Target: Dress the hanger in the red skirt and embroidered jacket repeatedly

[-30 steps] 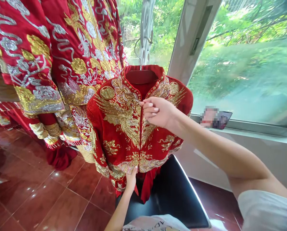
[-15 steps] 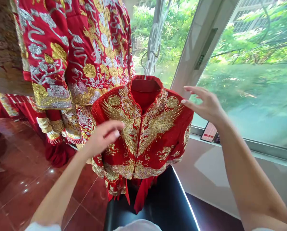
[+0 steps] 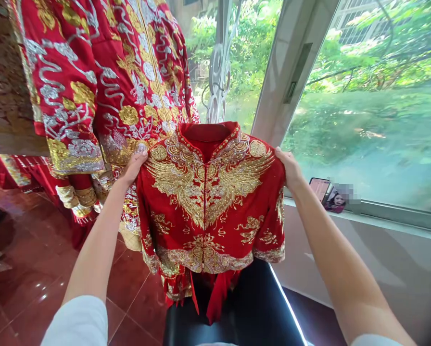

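Note:
A red jacket (image 3: 233,230) with gold wing embroidery and a stand collar hangs upright in front of me on a hanger, whose metal hook (image 3: 205,96) shows above the collar. My left hand (image 3: 134,167) grips its shoulder on the left side, thumb on top and fingers mostly hidden behind the cloth. At the opposite shoulder, my right hand (image 3: 288,168) pinches the fabric in the same way. The front is fastened down the middle. Below the hem, red ribbon-like strips (image 3: 219,295) and another embroidered piece (image 3: 177,283) hang down.
Larger red garments with silver and gold embroidery (image 3: 114,96) hang at the left. A black padded seat (image 3: 259,307) stands beneath the jacket. On the window sill at the right rests a phone (image 3: 319,188). Windows (image 3: 363,120) run behind, and red tiles (image 3: 31,288) cover the floor.
Both hands, apart from the cloth or only near it before, have closed on the jacket's shoulders. The jacket's shoulders now look spread and level, and the view has shifted slightly.

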Demonstrator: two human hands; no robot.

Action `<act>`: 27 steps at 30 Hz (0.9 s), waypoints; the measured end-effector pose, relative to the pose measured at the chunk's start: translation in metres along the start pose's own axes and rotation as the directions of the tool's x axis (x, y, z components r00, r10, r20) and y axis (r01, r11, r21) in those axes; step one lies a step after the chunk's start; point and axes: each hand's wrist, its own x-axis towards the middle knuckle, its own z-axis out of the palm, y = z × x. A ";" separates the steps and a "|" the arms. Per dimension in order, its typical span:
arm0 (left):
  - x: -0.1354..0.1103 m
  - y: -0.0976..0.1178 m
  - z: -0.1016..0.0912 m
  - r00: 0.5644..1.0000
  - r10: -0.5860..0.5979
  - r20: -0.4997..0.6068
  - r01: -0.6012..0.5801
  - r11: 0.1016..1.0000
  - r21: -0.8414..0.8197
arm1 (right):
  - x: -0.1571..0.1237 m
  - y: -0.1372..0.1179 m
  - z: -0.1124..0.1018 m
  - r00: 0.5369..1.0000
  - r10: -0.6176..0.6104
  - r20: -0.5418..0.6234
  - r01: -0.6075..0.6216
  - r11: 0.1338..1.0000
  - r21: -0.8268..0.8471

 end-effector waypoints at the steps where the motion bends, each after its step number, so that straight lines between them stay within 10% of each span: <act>1: -0.004 -0.002 0.001 1.000 0.011 0.015 -0.011 1.000 0.005 | -0.004 0.002 0.001 0.999 -0.026 -0.040 0.024 0.999 -0.043; 3: -0.018 0.002 0.003 0.995 0.096 -0.023 -0.092 0.986 0.140 | -0.019 -0.003 0.007 0.960 -0.172 -0.220 0.122 0.967 -0.224; 7: -0.058 0.031 0.025 0.821 0.421 -0.385 -0.164 0.820 0.549 | -0.071 -0.040 0.052 0.651 -0.519 -0.554 0.161 0.807 -0.567; 11: -0.083 0.062 0.073 0.782 0.548 -0.297 -0.254 0.715 0.651 | -0.105 -0.074 0.129 0.936 -0.284 -0.209 0.189 0.904 -0.382; 13: -0.086 0.070 0.094 0.798 0.541 -0.264 -0.280 0.722 0.633 | -0.103 -0.077 0.160 0.985 -0.148 -0.092 0.122 0.961 -0.246; 20: -0.089 0.065 0.120 0.891 0.384 -0.241 -0.190 0.798 0.572 | -0.117 -0.026 0.196 0.975 0.223 0.018 -0.218 0.926 0.308; 27: -0.111 0.045 0.138 0.928 0.292 -0.229 -0.103 0.796 0.597 | -0.284 0.090 0.193 0.834 0.502 0.230 -0.542 0.822 0.171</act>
